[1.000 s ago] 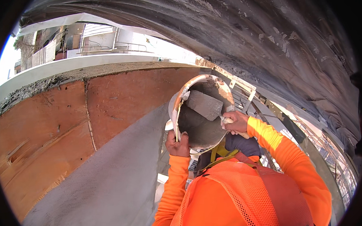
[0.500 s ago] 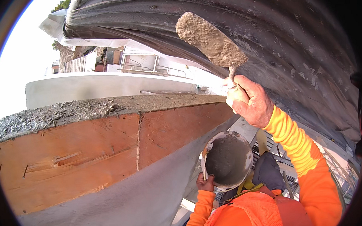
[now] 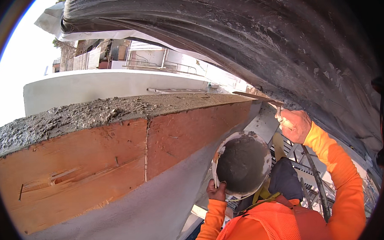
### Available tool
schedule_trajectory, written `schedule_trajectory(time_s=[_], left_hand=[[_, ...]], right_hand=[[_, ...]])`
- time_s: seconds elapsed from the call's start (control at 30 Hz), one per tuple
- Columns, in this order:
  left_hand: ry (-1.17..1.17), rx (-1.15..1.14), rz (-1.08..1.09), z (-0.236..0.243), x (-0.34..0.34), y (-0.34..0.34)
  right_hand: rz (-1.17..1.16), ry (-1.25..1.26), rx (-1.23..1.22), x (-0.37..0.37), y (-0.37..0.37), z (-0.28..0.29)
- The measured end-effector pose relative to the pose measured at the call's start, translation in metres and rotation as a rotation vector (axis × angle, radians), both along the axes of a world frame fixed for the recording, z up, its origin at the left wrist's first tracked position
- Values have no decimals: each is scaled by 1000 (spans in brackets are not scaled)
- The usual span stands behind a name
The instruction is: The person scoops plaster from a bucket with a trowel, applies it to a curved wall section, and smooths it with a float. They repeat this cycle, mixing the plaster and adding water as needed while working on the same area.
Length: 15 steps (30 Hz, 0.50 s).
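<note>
right now your right hand (image 3: pixel 296 126), at three o'clock in the view, is wrapped round the grip of a brownish flat-bladed trowel (image 3: pixel 264 99), which sits between two and three o'clock. you see its blade almost edge-on, as a thin sliver; the long axis runs nearly level, with the tip pointing between nine and ten o'clock and the heel back above your knuckles. a short neck drops from the heel toward six o'clock into your fist, and most of the grip is hidden by your fingers. the tip overlaps the far end of a rough, grey, mortar-topped ledge (image 3: pixel 85 118), though you cannot tell from this angle whether it touches.

your left hand (image 3: pixel 216 190), between five and six o'clock, is closed on the rim of a round, white, mortar-smeared bucket (image 3: pixel 267 159), at the bucket's own seven o'clock. the bucket sits between four and five o'clock, its mouth turned up toward you, with soft grey mortar (image 3: pixel 241 165) inside.

the ledge sweeps from nine o'clock toward the trowel, faced on your side with orange-brown wooden boards (image 3: pixel 192 130); a smooth pale-grey wall (image 3: pixel 119 222) shows below them at seven o'clock. a dark, creased sheet (image 3: pixel 239 32) hangs at one o'clock.
</note>
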<state>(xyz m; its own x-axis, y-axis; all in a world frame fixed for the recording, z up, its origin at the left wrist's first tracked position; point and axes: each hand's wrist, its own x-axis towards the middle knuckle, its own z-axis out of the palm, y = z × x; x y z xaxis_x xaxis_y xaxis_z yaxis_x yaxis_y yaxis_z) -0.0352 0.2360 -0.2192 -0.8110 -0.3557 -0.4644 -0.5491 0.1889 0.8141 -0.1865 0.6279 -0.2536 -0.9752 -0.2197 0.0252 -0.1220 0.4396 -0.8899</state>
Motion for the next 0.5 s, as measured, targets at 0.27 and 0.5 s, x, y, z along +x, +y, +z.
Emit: schedule_trajectory(time_s=[0.27,0.5], left_hand=[[1,-97,-122,-5,-25,23],[313,-506,-496,15,-31,52]], right_hand=[[174,-572,333,129,-32,-7],[121,-1234,17,127,-97,-56]])
